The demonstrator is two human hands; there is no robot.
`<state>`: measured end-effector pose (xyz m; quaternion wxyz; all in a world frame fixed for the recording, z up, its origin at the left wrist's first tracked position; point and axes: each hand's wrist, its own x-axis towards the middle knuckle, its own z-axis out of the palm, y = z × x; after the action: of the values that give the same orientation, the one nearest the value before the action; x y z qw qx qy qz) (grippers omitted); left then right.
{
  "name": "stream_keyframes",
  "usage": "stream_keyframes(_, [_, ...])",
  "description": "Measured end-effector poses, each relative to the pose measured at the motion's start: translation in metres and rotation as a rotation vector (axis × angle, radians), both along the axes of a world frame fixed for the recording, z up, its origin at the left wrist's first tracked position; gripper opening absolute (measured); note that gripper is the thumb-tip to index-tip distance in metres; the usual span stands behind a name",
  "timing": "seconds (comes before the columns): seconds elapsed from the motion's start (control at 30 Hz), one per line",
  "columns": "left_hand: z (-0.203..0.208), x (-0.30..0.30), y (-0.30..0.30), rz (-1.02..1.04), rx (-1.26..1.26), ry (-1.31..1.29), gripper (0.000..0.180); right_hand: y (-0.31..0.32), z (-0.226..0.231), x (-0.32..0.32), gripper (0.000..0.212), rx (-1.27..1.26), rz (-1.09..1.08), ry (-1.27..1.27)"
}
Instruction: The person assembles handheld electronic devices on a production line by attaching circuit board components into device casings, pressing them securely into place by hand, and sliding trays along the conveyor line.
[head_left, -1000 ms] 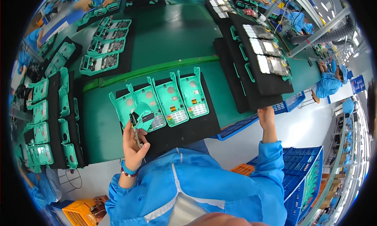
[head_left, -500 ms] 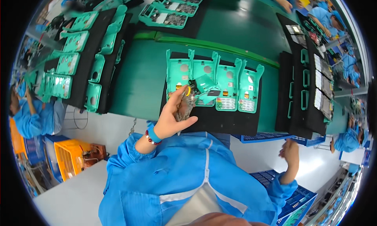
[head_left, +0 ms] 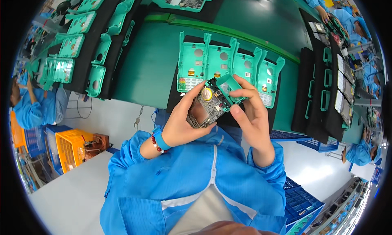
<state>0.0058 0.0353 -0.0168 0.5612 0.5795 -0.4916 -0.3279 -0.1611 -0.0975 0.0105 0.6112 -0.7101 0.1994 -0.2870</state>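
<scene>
My left hand (head_left: 178, 122) grips a populated circuit board (head_left: 213, 109) by its left and lower edges, tilted above the black mat. A round coin cell with a yellow rim (head_left: 207, 94) sits near the board's upper end. At that same end a small green plastic frame (head_left: 229, 86) is joined to the board or rests against it. The fingers and thumb of my right hand (head_left: 255, 122) close around this frame's right side. Just beyond my hands stand several green plastic housings (head_left: 194, 57) in a row, open side up, with clear keypads (head_left: 190, 83) at their near ends.
More green housings lie on black mats at the left (head_left: 71, 46). Black mats with grey panels (head_left: 342, 82) and green frames line the right. A raised green rail (head_left: 228, 29) crosses the bench. Blue crates (head_left: 304, 202) stand low right, a yellow crate (head_left: 73, 147) low left. Co-workers sit at both sides.
My right hand has come up from the lower right and taken hold of the green frame. The board, held in my left hand, has turned so its component side and coin cell show.
</scene>
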Motion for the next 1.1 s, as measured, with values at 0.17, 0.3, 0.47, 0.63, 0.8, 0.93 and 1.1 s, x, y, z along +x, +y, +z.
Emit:
stream_keyframes(0.17, [-0.002,0.003,0.008,-0.051,0.045,0.085,0.095,-0.005,-0.006,-0.002,0.024,0.013,0.144,-0.011])
stream_keyframes(0.3, [-0.009,0.004,0.010,-0.128,0.045,0.233,0.095,-0.005,-0.008,-0.001,0.023,0.022,0.146,0.007])
stream_keyframes(0.47, [-0.007,-0.002,0.013,-0.197,0.104,0.399,0.096,0.006,-0.016,0.001,0.017,-0.160,0.005,-0.037])
stream_keyframes(0.63, [-0.008,-0.006,0.015,-0.249,0.158,0.554,0.097,0.014,-0.017,0.007,0.011,-0.369,-0.164,-0.022])
stream_keyframes(0.8, [-0.009,-0.004,0.013,-0.263,0.159,0.637,0.096,0.014,-0.016,0.013,0.015,-0.330,-0.189,0.006])
stream_keyframes(0.93, [-0.014,-0.004,0.015,-0.290,0.120,0.695,0.096,0.018,-0.011,0.014,0.011,-0.330,-0.182,0.017])
stream_keyframes(1.1, [-0.002,-0.006,0.012,-0.180,0.087,0.366,0.092,0.007,-0.025,0.001,0.026,-0.359,-0.157,-0.042])
